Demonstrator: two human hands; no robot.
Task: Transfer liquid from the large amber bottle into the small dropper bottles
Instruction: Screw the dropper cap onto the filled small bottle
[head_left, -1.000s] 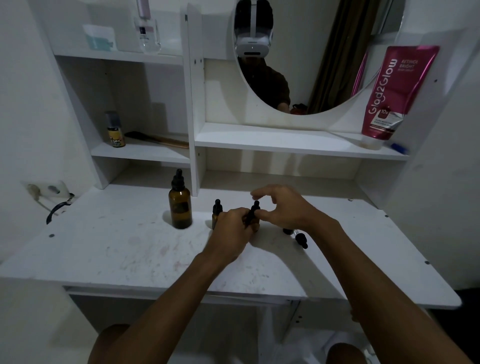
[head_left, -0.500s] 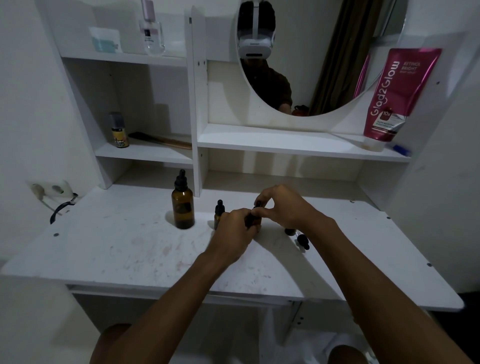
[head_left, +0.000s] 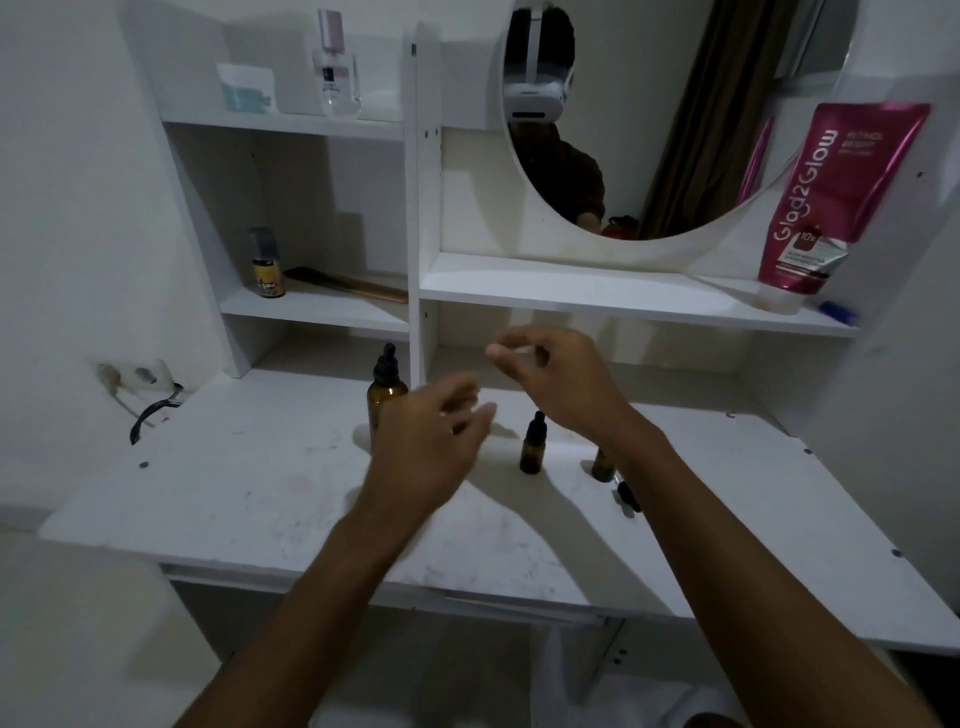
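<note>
Two bare hands are held above a white, scuffed desktop (head_left: 249, 499), and nothing is gripped by either. The left hand (head_left: 431, 447) is seen with fingers loosely spread and smeared by motion blur. The right hand (head_left: 563, 382) is held higher, its fingers loosely curled, thumb and forefinger close together with nothing visible between them. The large amber bottle (head_left: 385, 395), a round-shouldered cylinder of brown glass topped by a black rubber dropper bulb, is stood upright just behind the left hand, its lower part hidden by the knuckles; no contact can be made out. One small dropper bottle (head_left: 532, 449), of the same brown glass with a black dropper cap fitted, is stood upright between the two hands, below the right palm and apart from both. A second small amber bottle (head_left: 601, 466) is partly covered by the right wrist, so its neck cannot be seen. Beside the right forearm, a loose black dropper cap (head_left: 627, 497) is laid on its side on the matte surface.
</note>
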